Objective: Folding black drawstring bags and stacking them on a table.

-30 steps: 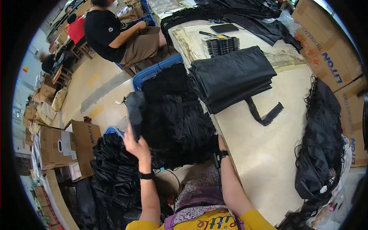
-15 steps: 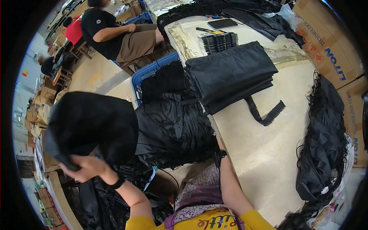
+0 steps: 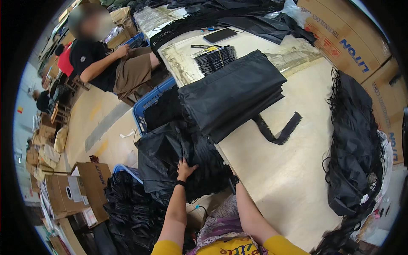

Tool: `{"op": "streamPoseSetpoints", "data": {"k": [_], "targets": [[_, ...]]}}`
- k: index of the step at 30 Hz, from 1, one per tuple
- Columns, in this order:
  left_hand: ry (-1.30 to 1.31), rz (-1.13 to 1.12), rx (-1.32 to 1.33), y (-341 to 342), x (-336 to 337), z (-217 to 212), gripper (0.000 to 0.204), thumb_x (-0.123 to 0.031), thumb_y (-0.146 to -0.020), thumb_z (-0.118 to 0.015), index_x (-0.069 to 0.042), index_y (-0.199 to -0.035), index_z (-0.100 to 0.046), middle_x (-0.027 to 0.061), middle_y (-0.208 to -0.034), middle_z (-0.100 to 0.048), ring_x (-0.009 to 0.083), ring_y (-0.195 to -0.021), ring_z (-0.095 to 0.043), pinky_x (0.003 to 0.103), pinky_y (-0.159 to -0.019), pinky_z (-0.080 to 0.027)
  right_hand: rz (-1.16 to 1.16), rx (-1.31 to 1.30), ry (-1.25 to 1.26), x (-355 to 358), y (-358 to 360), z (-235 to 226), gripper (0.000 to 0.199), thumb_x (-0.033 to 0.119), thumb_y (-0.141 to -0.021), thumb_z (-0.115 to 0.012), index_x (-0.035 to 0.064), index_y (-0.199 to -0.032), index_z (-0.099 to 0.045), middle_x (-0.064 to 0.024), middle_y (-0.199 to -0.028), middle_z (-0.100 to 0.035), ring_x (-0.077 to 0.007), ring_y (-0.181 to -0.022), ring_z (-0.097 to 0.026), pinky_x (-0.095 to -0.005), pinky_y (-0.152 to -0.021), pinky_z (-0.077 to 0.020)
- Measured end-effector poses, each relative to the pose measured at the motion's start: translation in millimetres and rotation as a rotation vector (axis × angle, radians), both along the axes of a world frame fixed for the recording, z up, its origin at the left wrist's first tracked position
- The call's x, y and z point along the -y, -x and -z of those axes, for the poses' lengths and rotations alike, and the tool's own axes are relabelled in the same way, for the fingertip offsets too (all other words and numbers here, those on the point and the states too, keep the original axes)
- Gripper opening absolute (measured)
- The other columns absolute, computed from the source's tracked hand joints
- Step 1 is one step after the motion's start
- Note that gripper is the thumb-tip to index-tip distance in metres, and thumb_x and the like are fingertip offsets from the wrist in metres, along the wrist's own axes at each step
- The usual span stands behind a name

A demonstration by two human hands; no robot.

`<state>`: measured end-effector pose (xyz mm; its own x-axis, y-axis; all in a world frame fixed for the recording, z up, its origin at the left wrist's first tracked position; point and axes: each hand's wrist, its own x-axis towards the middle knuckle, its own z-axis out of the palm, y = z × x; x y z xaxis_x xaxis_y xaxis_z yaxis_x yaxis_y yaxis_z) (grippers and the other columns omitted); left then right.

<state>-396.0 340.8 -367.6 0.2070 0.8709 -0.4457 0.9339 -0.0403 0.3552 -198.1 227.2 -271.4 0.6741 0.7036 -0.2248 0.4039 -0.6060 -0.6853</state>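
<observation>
My left hand (image 3: 185,168) rests with fingers spread on a crumpled heap of black fabric bags (image 3: 178,161) at the table's near left edge. It has a dark band on the wrist. My right hand is hidden under that heap; only the right forearm (image 3: 248,212) shows, reaching into the black fabric. A neat stack of folded black bags (image 3: 231,91) with a loose black strap (image 3: 278,131) lies on the beige table (image 3: 293,170) beyond.
A blue crate (image 3: 146,104) holds more black fabric. A seated person in a black shirt (image 3: 106,63) is at the back left. Black corded bundles (image 3: 357,144), cardboard boxes (image 3: 352,38), a phone (image 3: 219,35) and a black pile on the floor (image 3: 127,208) surround the table.
My left hand had swung a black bag out to the left; now it is back on the black heap in front of me, with no bag lifted. The right arm stayed put.
</observation>
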Motion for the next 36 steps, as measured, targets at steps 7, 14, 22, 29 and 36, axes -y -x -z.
{"op": "streamPoseSetpoints", "data": {"k": [7, 14, 22, 29, 36], "targets": [[-0.212, -0.133, 0.182, 15, -8, 37, 0.026, -0.019, -0.072, -0.073, 0.004, -0.081, -0.067, 0.026, -0.085, -0.067, 0.0449, -0.087, -0.064, 0.048, -0.08, -0.053, -0.055, 0.018, 0.052, 257, 36, 49, 0.052, 0.028, -0.08, -0.069, -0.0027, -0.12, -0.059, -0.0269, -0.118, -0.061, -0.0454, -0.113, -0.054, -0.0465, -0.096, -0.0435], [0.213, -0.41, 0.545, 27, 32, 52, 0.056, -0.025, -0.081, -0.067, 0.004, -0.127, -0.055, 0.0257, -0.128, -0.058, 0.0364, -0.121, -0.055, 0.038, -0.099, -0.044, -0.175, 0.027, 0.114, 18, 15, -6, 0.049, 0.026, -0.08, -0.069, -0.0024, -0.119, -0.059, -0.0269, -0.116, -0.062, -0.0456, -0.112, -0.055, -0.0469, -0.096, -0.0439], [0.745, -0.528, 0.746, -3, 82, -49, 0.079, -0.04, -0.081, -0.072, 0.002, -0.14, -0.04, 0.0172, -0.141, -0.047, 0.0307, -0.131, -0.044, 0.038, -0.107, -0.035, -0.014, -0.357, 0.157, 85, 1, -1, 0.076, 0.012, -0.072, -0.072, -0.0001, -0.139, -0.04, -0.0243, -0.136, -0.049, -0.0378, -0.132, -0.042, -0.0402, -0.111, -0.0322], [0.024, -0.129, 0.254, -9, 82, 6, 0.075, -0.034, -0.066, -0.084, 0.004, -0.124, -0.055, 0.0208, -0.124, -0.059, 0.0353, -0.113, -0.058, 0.04, -0.096, -0.046, 0.053, -0.533, -0.081, 81, -7, 27, 0.072, 0.03, -0.076, -0.072, -0.0035, -0.134, -0.048, -0.0268, -0.133, -0.052, -0.0374, -0.129, -0.047, -0.0394, -0.109, -0.0353], [0.068, -0.279, 0.477, -15, 80, 27, 0.066, -0.032, -0.064, -0.085, 0.0, -0.115, -0.06, 0.0239, -0.112, -0.063, 0.0387, -0.108, -0.06, 0.043, -0.092, -0.048, 0.04, -0.385, -0.047, 98, -16, 58, 0.068, 0.03, -0.076, -0.072, -0.0043, -0.131, -0.05, -0.027, -0.13, -0.054, -0.0377, -0.126, -0.049, -0.0398, -0.107, -0.0371]]}}
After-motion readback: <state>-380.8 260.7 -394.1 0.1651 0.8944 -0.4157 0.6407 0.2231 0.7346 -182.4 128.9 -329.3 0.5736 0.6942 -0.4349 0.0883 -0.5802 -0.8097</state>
